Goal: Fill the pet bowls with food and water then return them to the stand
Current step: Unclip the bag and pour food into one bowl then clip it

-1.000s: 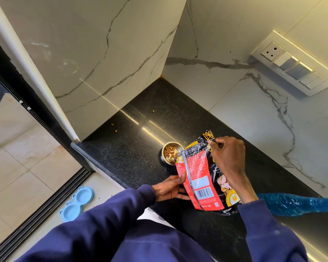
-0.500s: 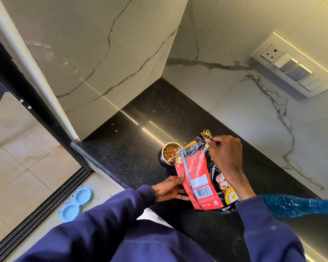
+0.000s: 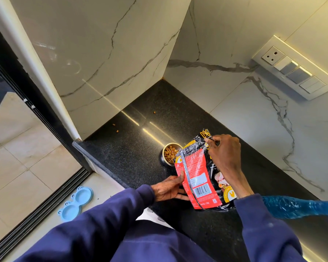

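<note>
Glossy crinkled foil bag (image 3: 195, 178), red and black, tilted over the speckled black stone counter (image 3: 133, 154). My left hand (image 3: 169, 189) grips its lower edge, thumb on the front, fingers behind. My right hand (image 3: 225, 152) pinches the bag's top corner. The round metal bowl (image 3: 175, 144), dark outside, sits on the counter just behind the bag, partly hidden, with brown kibble (image 3: 170, 151) in it. Loose bits (image 3: 115, 125) lie nearer the veined marble wall (image 3: 225, 87). A crinkly blue plastic bottle (image 3: 299, 206) lies by my right sleeve. The pale-blue stand (image 3: 76, 203) with two round wells is on the tiled floor, well apart from the bowl.
</note>
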